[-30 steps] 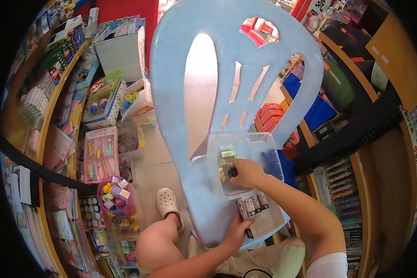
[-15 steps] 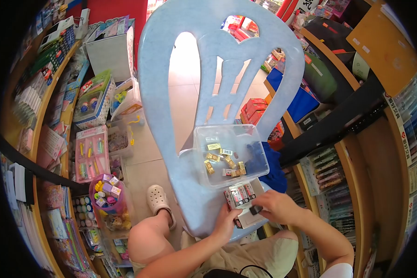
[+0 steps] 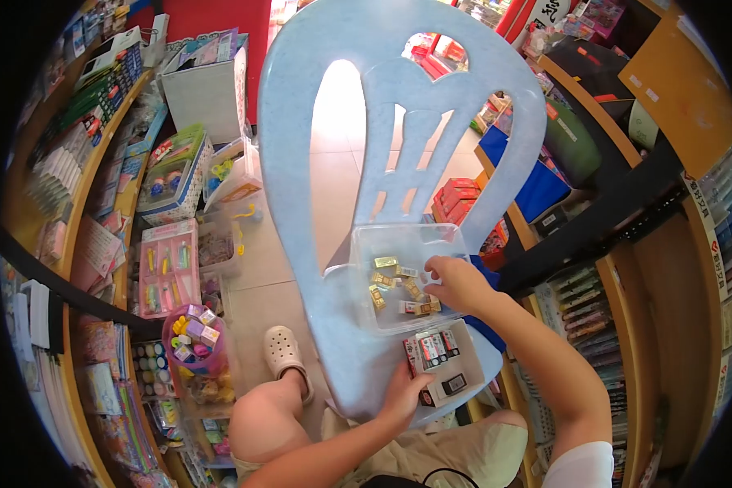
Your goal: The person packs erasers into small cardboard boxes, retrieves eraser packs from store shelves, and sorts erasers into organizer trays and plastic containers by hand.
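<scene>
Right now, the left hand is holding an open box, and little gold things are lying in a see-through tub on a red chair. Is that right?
Not quite: the chair is light blue, not red, as the head view shows. The left hand does hold an open box, and little gold things lie in the see-through tub.

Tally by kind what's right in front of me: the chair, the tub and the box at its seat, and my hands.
Blue chair: 1
Clear tub: 1
Open box: 1
Hands, left hand and right hand: 2
Total: 5
</scene>
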Tool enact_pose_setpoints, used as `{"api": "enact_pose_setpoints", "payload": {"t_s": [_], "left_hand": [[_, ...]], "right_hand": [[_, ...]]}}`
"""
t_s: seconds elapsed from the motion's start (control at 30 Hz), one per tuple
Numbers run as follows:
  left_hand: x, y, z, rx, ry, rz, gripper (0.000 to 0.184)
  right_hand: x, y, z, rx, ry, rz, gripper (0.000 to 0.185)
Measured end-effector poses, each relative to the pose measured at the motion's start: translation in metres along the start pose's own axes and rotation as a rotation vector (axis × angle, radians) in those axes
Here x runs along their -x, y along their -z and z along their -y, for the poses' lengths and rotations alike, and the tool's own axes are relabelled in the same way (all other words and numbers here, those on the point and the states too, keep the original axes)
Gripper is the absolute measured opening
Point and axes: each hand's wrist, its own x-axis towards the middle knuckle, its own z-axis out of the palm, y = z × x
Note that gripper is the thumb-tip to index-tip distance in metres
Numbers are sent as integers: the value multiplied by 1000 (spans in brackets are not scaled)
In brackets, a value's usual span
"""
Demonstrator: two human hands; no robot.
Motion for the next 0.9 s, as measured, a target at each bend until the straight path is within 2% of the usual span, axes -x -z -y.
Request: {"api": "enact_pose_setpoints", "payload": {"t_s": [0.1,0.2,0.3,0.4,0.5,0.6,0.73,0.87,0.9], "left_hand": [[-4,4,5,7,-10,14,36],[-4,6,7,9,-22,22,37],[-5,4,6,31,-28,48,37],[-6,5,7,31,-16,58,38],[-3,5,5,29,-5,37,38],[-5,3,4,37,-25,45,39],[-6,3,5,83,-41,91,40],[2,-6,-10,114,-6,110,42],[2,-5,-9,116,3,104,42]], "right_hand": [[-30,-36,-5,244,-60,73,49],[-44,-55,-6,243,-83,137,56],[-51,-60,-21,226,-53,190,50],[-44,-49,-14,107,-111,118,36],[-33,-30,-3,-45,-146,39,34],[-6,2,11,-271,-132,14,41],[50,37,30,-601,-214,73,36],[108,26,20,-892,-195,86,33],[118,25,23,-931,-285,168,33]]}}
